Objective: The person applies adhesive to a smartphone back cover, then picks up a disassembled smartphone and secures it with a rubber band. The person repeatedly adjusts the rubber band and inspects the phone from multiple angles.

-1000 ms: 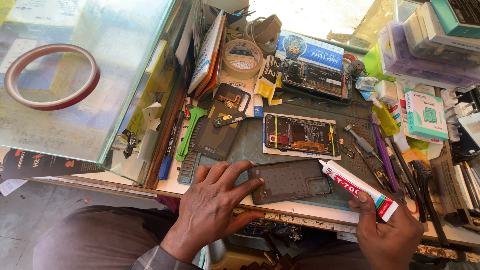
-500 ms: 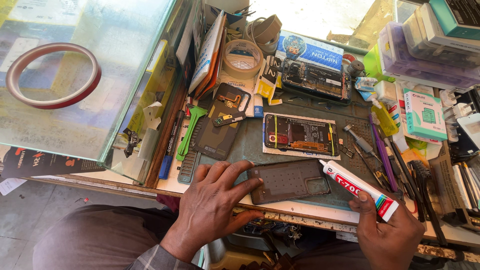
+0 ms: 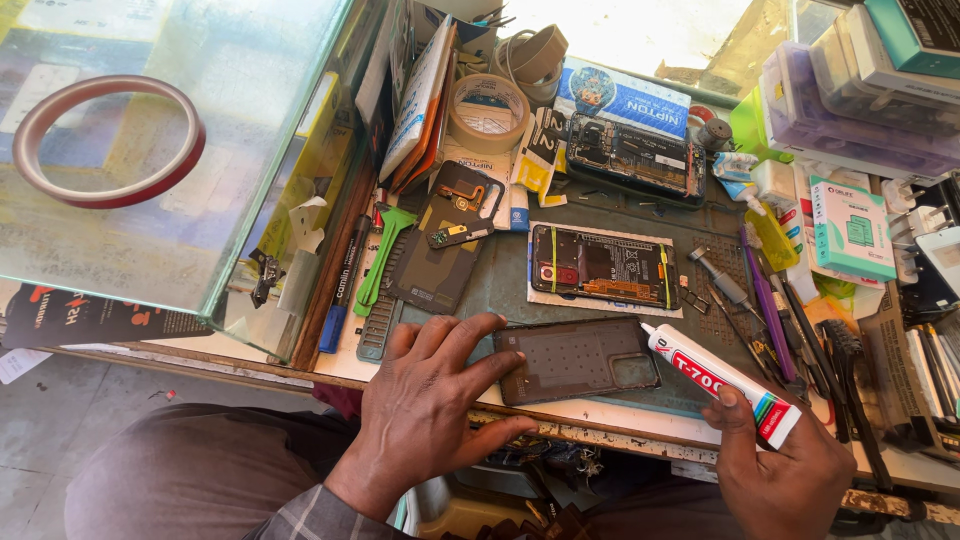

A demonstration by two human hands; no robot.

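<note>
The left hand (image 3: 425,400) lies spread and flat at the near edge of the workbench, its fingers released and splayed, with the fingertips pressing on the left end of a dark phone back cover (image 3: 578,359) to steady it rather than gripping it. The cover lies inner side up on the green work mat (image 3: 505,280), parallel to the bench edge, its camera cutout towards the right. The right hand (image 3: 785,470) is closed around the lower end of a white glue tube (image 3: 718,380) with red lettering and a coloured band near its base; the tube slants up and to the left, and its nozzle sits at the cover's upper right corner, though whether the tip actually touches the rim is hard to tell from this angle. Just behind the cover, an opened phone (image 3: 603,266) with its circuit boards exposed rests on a white sheet, and a second opened phone (image 3: 632,160) lies farther back. To the left of them lie another dark back panel (image 3: 440,255) and a green plastic pry tool (image 3: 377,265). A roll of tan tape (image 3: 487,112) sits at the back, and a thin red ring of tape (image 3: 105,140) lies on the glass case (image 3: 230,120) at the left. Screwdrivers and tweezers (image 3: 770,310) are lined up to the right of the mat.
</note>
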